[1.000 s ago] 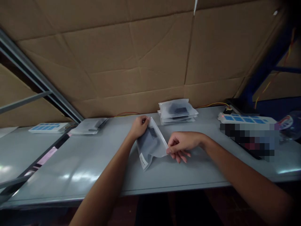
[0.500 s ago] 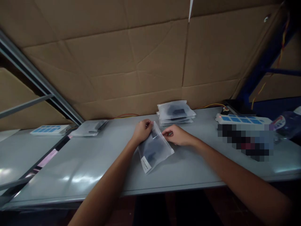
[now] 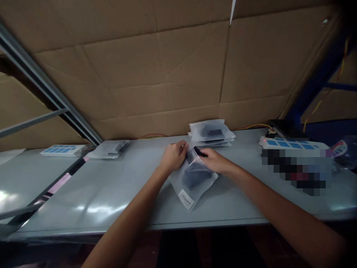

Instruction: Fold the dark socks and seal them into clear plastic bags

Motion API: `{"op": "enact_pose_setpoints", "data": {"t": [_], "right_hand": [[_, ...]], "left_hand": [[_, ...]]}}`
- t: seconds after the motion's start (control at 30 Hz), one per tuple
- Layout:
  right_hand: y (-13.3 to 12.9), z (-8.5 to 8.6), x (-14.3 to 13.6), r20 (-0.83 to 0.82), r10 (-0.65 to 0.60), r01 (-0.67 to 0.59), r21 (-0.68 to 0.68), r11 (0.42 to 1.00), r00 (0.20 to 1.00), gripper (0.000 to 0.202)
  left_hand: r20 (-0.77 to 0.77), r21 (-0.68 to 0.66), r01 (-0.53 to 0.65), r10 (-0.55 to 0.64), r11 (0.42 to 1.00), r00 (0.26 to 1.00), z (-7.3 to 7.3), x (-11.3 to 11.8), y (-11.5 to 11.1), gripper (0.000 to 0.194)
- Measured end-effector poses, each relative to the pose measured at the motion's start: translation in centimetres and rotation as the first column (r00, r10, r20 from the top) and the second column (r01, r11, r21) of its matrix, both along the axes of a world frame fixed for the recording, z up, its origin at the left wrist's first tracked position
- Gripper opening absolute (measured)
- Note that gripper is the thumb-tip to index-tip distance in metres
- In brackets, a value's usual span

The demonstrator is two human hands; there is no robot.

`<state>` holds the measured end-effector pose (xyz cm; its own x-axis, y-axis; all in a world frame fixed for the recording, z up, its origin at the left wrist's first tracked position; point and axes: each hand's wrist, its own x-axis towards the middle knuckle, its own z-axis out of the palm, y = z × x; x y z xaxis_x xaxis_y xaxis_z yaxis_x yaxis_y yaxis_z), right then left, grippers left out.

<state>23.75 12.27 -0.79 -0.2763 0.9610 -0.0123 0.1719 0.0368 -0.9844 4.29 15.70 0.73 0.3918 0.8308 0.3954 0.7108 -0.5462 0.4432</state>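
Observation:
A frosted plastic bag [image 3: 195, 182] with a dark item inside and a white label [image 3: 186, 199] near its lower corner lies tilted above the grey table. My left hand [image 3: 175, 155] pinches the bag's upper left edge. At the bag's upper opening, my right hand [image 3: 214, 160] grips a small black item [image 3: 198, 150], partly hidden by the fingers. Just behind my hands sits a stack of similar frosted bags [image 3: 210, 132].
More frosted bags [image 3: 108, 149] lie at the left by the metal frame. White and blue power strips rest at far left [image 3: 64, 150] and right [image 3: 292, 143]. A clear bottle [image 3: 344, 152] is at far right, and cardboard [image 3: 167, 56] stands behind the grey table [image 3: 111, 186].
A black item now shows at the bag's opening in my right hand. The bag and both hands appear slightly further right, and the whole view has shifted a little.

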Motion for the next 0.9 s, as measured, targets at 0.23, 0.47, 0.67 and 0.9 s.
{"op": "enact_pose_setpoints", "data": {"t": [0.23, 0.47, 0.67, 0.9], "right_hand": [[-2.2, 2.1, 5.0, -0.135, -0.366, 0.369, -0.009, 0.930, 0.921, 0.025], [-8.1, -1.4, 9.1, 0.355, -0.318, 0.259, 0.205, 0.944, 0.879, 0.040], [-7.9, -1.2, 9.4, 0.576, -0.543, 0.285, 0.479, 0.830, 0.612, 0.048], [-7.4, -3.0, 10.5, 0.487, -0.368, 0.269, 0.264, 0.926, 0.792, 0.040]], "left_hand": [[-0.130, 0.043, -0.063, 0.068, 0.997, 0.989, 1.8, -7.3, -1.0, 0.037], [-0.223, 0.087, -0.130, 0.146, 0.988, 0.964, 0.4, -12.8, -2.0, 0.024], [-0.172, 0.060, 0.070, -0.059, 0.996, 0.983, 1.0, -3.3, -9.4, 0.027], [-0.196, -0.008, 0.168, -0.167, 0.986, 0.966, -2.8, 8.2, -14.2, 0.039]]}}
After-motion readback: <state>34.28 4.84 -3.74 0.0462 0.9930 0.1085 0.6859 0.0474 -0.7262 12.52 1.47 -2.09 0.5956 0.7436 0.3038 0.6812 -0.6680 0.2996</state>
